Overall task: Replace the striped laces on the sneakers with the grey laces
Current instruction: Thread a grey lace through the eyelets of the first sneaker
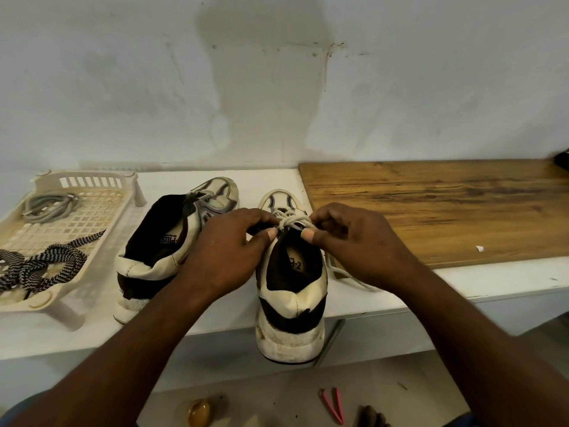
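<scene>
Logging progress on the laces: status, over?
Left hand, right hand both pinching grey lace on upright sneaker. Striped laces and spare lace in tray. Nothing in the way.

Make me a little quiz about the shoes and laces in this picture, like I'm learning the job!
1. True or false: the striped laces lie in the tray.
2. Pick one: what are the left hand and the right hand pinching? A the grey lace on the upright sneaker; B the striped laces; C the tray.
3. Fill in: the spare grey lace is coiled at the tray's ___ end (near or far).

Key: 1 true; 2 A; 3 far.
</scene>
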Demonstrator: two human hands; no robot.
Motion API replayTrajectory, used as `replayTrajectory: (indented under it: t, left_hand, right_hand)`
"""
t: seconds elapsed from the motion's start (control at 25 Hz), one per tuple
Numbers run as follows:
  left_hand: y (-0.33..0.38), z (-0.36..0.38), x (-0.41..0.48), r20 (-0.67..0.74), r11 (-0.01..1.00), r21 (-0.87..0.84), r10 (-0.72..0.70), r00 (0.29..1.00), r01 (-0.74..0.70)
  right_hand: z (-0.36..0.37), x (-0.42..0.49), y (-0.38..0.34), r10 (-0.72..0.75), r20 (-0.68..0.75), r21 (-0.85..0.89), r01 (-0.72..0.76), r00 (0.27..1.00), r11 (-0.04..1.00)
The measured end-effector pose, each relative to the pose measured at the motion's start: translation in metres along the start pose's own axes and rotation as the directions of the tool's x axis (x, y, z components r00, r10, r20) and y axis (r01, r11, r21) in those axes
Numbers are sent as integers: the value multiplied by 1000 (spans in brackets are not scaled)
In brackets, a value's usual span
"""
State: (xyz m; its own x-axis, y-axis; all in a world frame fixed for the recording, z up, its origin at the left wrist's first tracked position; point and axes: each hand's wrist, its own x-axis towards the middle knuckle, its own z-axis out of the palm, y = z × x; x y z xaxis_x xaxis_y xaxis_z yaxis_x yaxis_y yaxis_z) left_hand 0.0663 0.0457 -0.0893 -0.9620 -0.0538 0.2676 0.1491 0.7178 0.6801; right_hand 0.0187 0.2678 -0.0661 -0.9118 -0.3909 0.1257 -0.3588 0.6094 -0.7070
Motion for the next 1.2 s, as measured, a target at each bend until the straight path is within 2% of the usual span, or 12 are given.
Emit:
replayTrajectory:
  t: [0.12,0.28,0.4,0.48,0.56,0.6,0.68,0.76,0.8,0.92,1.04,1.2]
  left_hand:
    - [3,6,-1,-38,996,-69,-67,997,64]
    - [6,6,0,-114,997,-31,-78,990,75]
    - [-1,-4,2,-96,979,206,37,995,-17]
    - [-2,-10,3,-14,892,445,90,996,-74]
    - [-2,-11,4,-9,820,566,111,994,-86]
    - [-2,-10,3,-23,835,545,111,994,-81]
    - [-3,-6,1,-38,939,335,93,995,-75]
    - [-1,1,-1,-26,999,37,38,999,-37]
    - [1,3,-2,-27,999,-19,32,999,-33]
    - [3,9,-1,-81,996,55,79,994,-75]
    - [-1,9,3,-81,997,43,61,995,-57]
    - [-4,7,7,-87,974,218,84,993,-64]
  right_hand:
    - [8,1,0,-34,-43,-4,34,998,999]
    - [4,5,3,-45,-88,37,49,995,998]
    - [-10,7,8,-59,-118,-79,50,991,996]
    - [-17,7,12,-58,-100,-199,37,993,979]
    - [-16,6,14,-43,-65,-242,26,997,970]
    - [-14,6,14,-39,-48,-244,26,998,969]
    - [-10,6,14,-32,-40,-217,23,999,976]
    - [-9,6,13,7,-57,-81,-11,998,997]
    - [-8,6,11,30,-59,8,-30,998,1000]
    - [1,5,3,42,-21,143,-39,999,989]
    - [6,7,1,-26,-61,47,29,998,998]
    - [2,11,4,3,-104,-45,-8,995,999]
